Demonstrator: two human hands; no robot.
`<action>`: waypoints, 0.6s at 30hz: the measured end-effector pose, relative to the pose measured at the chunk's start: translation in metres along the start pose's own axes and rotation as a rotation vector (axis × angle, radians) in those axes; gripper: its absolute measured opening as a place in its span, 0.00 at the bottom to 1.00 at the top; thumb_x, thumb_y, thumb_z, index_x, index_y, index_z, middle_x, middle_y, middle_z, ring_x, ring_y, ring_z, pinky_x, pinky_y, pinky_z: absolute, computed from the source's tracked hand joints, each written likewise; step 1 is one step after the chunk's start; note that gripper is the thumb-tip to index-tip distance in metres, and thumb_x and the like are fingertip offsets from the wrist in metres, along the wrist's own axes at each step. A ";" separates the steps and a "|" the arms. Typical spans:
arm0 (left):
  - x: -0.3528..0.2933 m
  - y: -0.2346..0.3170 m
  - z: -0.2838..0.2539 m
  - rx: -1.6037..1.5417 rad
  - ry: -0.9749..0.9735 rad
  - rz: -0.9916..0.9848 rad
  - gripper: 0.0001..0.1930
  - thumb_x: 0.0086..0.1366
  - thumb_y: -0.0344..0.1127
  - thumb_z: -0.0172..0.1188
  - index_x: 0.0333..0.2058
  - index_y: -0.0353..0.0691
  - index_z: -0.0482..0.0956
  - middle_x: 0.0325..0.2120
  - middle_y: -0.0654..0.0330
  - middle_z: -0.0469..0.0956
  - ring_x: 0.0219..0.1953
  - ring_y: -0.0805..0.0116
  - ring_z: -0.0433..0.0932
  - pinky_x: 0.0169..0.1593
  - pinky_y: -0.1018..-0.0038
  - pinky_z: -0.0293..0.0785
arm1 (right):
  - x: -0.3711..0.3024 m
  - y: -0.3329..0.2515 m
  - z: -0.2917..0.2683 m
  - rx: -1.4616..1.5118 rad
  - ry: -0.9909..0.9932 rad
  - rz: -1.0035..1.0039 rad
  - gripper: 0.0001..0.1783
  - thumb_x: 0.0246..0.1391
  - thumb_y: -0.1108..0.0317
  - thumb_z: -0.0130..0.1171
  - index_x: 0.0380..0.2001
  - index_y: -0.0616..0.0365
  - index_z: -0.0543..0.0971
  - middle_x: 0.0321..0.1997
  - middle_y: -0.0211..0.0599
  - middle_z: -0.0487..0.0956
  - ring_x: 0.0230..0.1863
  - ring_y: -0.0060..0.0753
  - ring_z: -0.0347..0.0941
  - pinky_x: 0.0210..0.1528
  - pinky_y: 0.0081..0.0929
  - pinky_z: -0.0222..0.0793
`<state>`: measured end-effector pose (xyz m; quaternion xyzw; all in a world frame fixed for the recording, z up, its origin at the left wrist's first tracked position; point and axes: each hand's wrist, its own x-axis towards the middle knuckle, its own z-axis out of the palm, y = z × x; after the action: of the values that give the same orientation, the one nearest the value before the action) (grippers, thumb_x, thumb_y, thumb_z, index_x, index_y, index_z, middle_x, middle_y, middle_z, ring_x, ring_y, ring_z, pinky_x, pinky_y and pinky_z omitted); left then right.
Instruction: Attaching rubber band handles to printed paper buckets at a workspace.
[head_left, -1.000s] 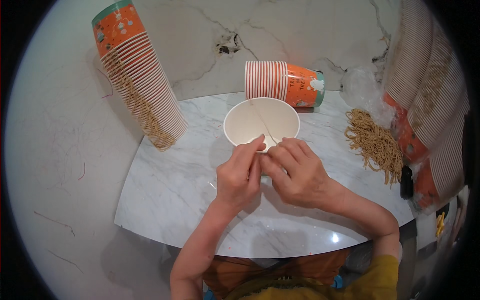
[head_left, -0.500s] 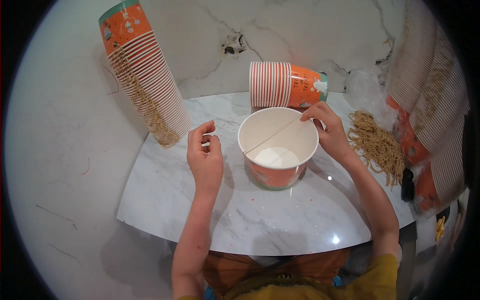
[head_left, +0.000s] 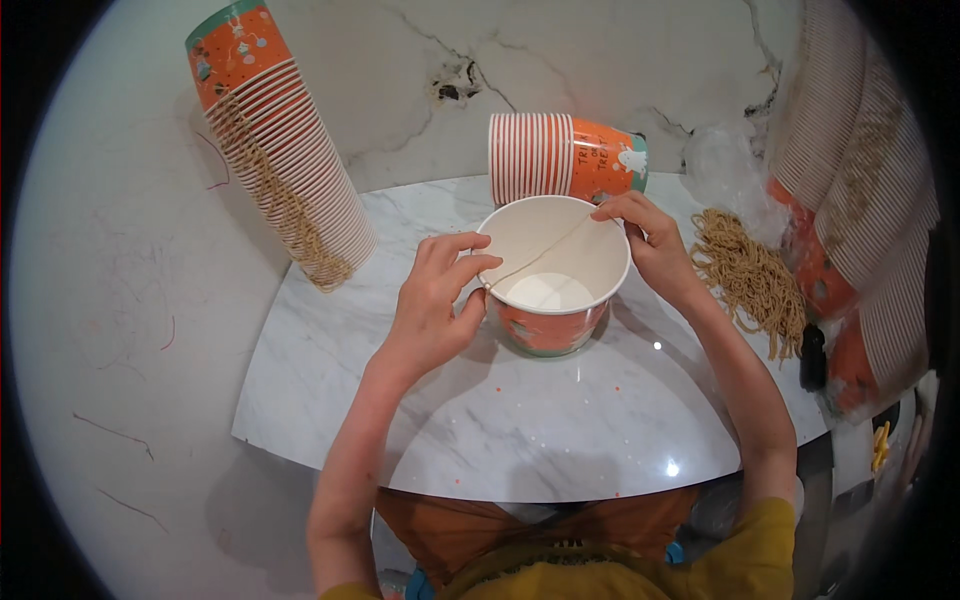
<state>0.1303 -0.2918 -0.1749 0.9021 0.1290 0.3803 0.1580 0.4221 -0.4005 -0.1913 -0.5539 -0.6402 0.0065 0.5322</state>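
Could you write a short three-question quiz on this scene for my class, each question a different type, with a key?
1. Multiple choice: What crosses the open mouth of the large paper cup between the left hand and the right hand?
A) a wooden spoon
B) a thin cord
C) a plastic lid

2. True or false: The pile of tan cords is to the right of that cup.

3. Fill in the blank: The short cup stack behind that cup is lying on its ____.

Key:
1. B
2. True
3. side
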 end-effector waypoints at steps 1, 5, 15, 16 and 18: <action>-0.001 0.000 0.000 0.000 0.002 0.001 0.22 0.53 0.18 0.57 0.47 0.41 0.81 0.54 0.57 0.75 0.60 0.54 0.69 0.60 0.63 0.69 | -0.001 0.002 0.001 0.013 -0.001 -0.004 0.23 0.51 0.90 0.45 0.44 0.60 0.82 0.44 0.39 0.78 0.48 0.39 0.75 0.53 0.28 0.70; -0.001 0.005 -0.001 0.054 0.036 0.090 0.16 0.53 0.22 0.64 0.41 0.42 0.83 0.50 0.61 0.78 0.59 0.55 0.69 0.61 0.61 0.68 | -0.001 0.002 0.000 -0.056 -0.023 -0.015 0.31 0.48 0.93 0.41 0.49 0.58 0.82 0.51 0.38 0.79 0.57 0.37 0.73 0.60 0.29 0.67; 0.008 0.012 0.004 0.029 -0.029 0.111 0.11 0.52 0.25 0.67 0.36 0.43 0.84 0.37 0.63 0.80 0.49 0.61 0.76 0.58 0.64 0.63 | 0.004 -0.046 0.002 -0.107 0.000 -0.293 0.27 0.42 0.88 0.47 0.44 0.57 0.83 0.47 0.36 0.79 0.52 0.41 0.71 0.55 0.34 0.67; 0.008 0.013 0.006 0.028 -0.032 0.114 0.11 0.52 0.25 0.67 0.36 0.43 0.84 0.37 0.63 0.80 0.49 0.61 0.76 0.58 0.64 0.63 | 0.002 -0.056 0.005 -0.092 -0.064 -0.303 0.26 0.43 0.86 0.49 0.46 0.56 0.82 0.47 0.36 0.80 0.52 0.41 0.70 0.56 0.36 0.65; 0.010 0.019 0.009 0.006 -0.027 0.146 0.11 0.52 0.23 0.65 0.36 0.41 0.84 0.37 0.62 0.81 0.48 0.61 0.76 0.58 0.63 0.63 | -0.003 -0.071 0.008 -0.069 -0.179 -0.335 0.26 0.47 0.79 0.54 0.52 0.54 0.81 0.49 0.34 0.80 0.51 0.40 0.69 0.58 0.38 0.62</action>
<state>0.1453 -0.3074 -0.1673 0.9147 0.0618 0.3781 0.1287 0.3657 -0.4251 -0.1539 -0.4548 -0.7680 -0.0547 0.4476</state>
